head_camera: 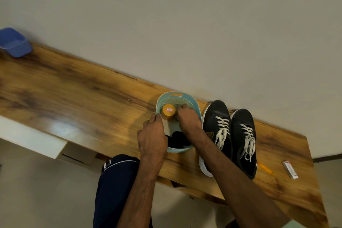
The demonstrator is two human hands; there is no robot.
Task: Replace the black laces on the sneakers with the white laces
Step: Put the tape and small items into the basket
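Left hand [151, 137] curls fingers [157, 117] over basket [178, 150] rim; right hand [188, 120] inside beside gold jar [168, 112], grip unclear; sneakers [216, 126] alongside.

My left hand [152, 135] grips the basket [175, 101] at its left rim; my right hand [188, 119] reaches inside it, fingers curled downward, forearms extended.

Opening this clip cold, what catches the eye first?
At centre, the left hand grips the rim of a pale blue basket while the right hand reaches inside beside a gold-capped jar. Right of it stand two black sneakers, already wearing white laces.
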